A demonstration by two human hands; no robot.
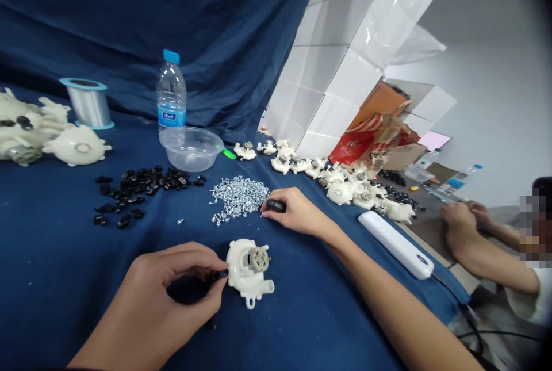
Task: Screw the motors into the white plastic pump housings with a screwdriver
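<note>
My left hand (185, 279) pinches a small black plastic part (219, 274) between thumb and fingertips, against the left side of a cream plastic pump housing (239, 264). A round metal motor (259, 259) sits on that housing, which lies on the blue cloth. My right hand (293, 210) is closed round a black-handled tool (276, 205), whose far end is hidden in the grip. Its fingertips are at the right edge of a pile of small silver screws (239, 195). Left of the screws lies a heap of black plastic parts (150, 181).
Behind stand a clear bowl (192, 155), a water bottle (171, 95) and a wire spool (88, 103). More cream housings (77, 145) lie left, and others (340, 181) back right. A white bar-shaped device (394, 244) lies right. Another person's hands (463, 215) are beyond it.
</note>
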